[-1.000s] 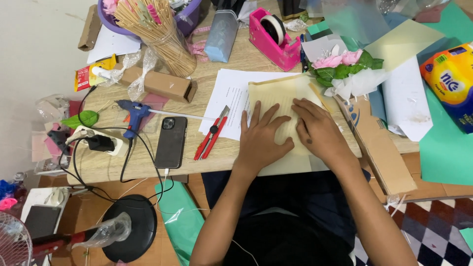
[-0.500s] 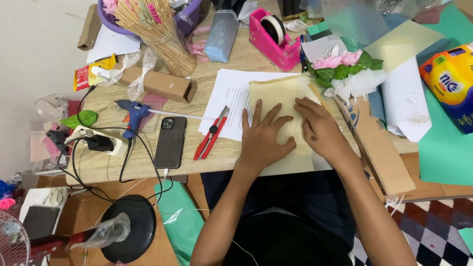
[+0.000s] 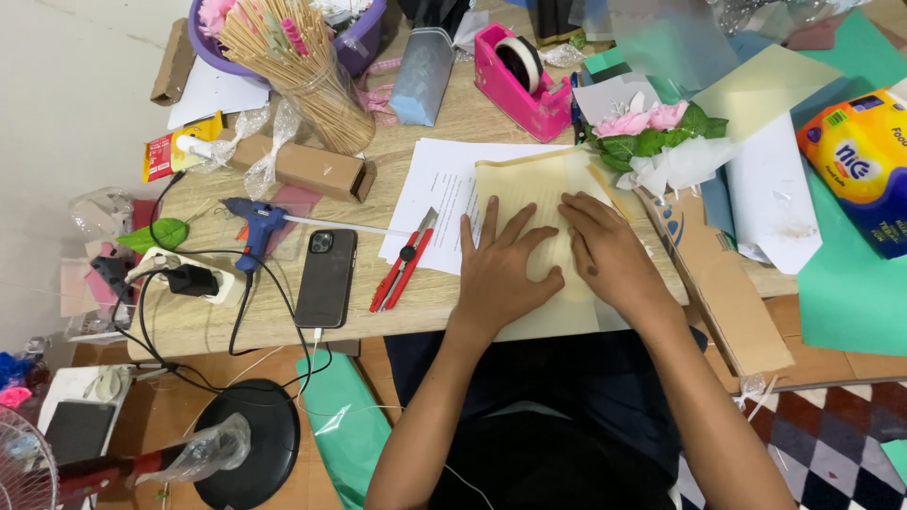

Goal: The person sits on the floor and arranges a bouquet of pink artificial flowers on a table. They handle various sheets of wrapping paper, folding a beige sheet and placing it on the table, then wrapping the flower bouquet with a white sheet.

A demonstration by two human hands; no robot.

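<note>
A pale yellow sheet of paper [image 3: 529,189] lies on the wooden table [image 3: 425,302], partly over a white printed sheet [image 3: 435,184] and hanging over the near edge. My left hand [image 3: 501,269] lies flat on it with fingers spread. My right hand [image 3: 609,250] presses down on the same sheet just to the right, fingers pointing left. Neither hand grips anything. A red utility knife [image 3: 404,264] lies just left of my left hand.
A black phone [image 3: 327,277], a blue glue gun [image 3: 257,219] with cables, a cardboard box [image 3: 302,168], a jar of sticks [image 3: 316,80], a pink tape dispenser [image 3: 521,77], artificial pink flowers [image 3: 652,127] and coloured paper sheets crowd the table. A round black stand base [image 3: 250,444] sits on the floor.
Both hands have shifted only slightly on the yellow sheet, my right hand sliding a little leftward; the view has barely moved.
</note>
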